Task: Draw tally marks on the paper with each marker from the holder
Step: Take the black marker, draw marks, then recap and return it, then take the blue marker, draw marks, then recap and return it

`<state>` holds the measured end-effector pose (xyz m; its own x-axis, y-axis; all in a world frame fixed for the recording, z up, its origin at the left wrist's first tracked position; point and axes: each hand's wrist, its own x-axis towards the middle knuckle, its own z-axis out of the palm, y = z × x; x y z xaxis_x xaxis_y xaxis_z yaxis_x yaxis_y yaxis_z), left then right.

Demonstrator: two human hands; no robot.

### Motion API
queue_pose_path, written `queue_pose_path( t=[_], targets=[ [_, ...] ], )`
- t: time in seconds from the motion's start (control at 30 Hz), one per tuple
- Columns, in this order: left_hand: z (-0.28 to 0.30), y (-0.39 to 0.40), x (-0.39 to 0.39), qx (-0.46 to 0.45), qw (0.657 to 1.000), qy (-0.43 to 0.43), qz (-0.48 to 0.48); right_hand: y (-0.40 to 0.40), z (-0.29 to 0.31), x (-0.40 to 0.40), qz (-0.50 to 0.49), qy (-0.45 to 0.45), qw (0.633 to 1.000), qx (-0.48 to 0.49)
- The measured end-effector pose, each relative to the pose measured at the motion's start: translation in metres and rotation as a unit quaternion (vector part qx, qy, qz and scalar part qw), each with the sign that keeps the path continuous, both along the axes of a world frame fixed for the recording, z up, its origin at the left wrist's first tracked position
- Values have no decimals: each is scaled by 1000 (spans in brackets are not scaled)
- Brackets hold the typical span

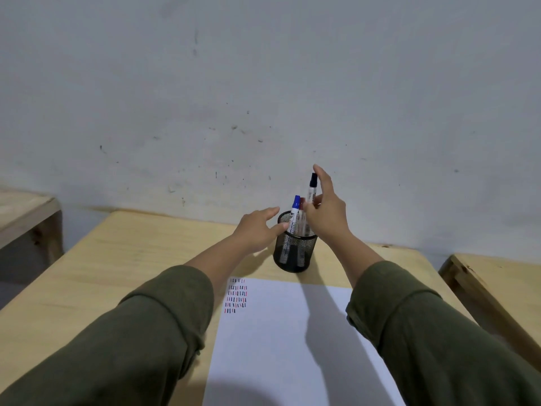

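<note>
A black mesh holder [294, 253] stands on the wooden table beyond the white paper [292, 341]. A blue-capped marker [294, 213] and a red-capped marker [302, 204] stand in it. My right hand [326, 215] pinches a black-capped marker [312, 187], held upright just above the holder's rim. My left hand [259, 228] rests against the holder's left side, fingers touching the rim. Rows of small black, red and blue tally marks [236, 295] sit at the paper's top left corner.
The table [117, 259] meets a grey wall at the back. Another wooden table [497, 288] stands to the right and a wooden bench or shelf [26, 218] to the left, each with a gap between.
</note>
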<state>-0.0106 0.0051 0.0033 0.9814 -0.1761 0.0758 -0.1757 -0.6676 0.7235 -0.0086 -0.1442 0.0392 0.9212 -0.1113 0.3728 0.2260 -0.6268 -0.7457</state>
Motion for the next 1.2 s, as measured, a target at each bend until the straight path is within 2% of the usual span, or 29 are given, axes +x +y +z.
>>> queue_pose_path(
  t=[0.5, 0.8, 1.03, 1.2],
  targets=[
    [1, -6, -6, -36, 999, -8, -1, -7, -22, 6, -28, 15, 995, -93],
    [1, -8, -6, -47, 999, 3, 6, -10, -21, 8, -45, 41, 993, -104],
    [-1, -7, -5, -52, 999, 6, 12, -9, -21, 9, -34, 47, 976, -211],
    [-2, -7, -5, -55, 998, 6, 13, -6, -20, 12, -20, 90, 958, -270]
  ],
)
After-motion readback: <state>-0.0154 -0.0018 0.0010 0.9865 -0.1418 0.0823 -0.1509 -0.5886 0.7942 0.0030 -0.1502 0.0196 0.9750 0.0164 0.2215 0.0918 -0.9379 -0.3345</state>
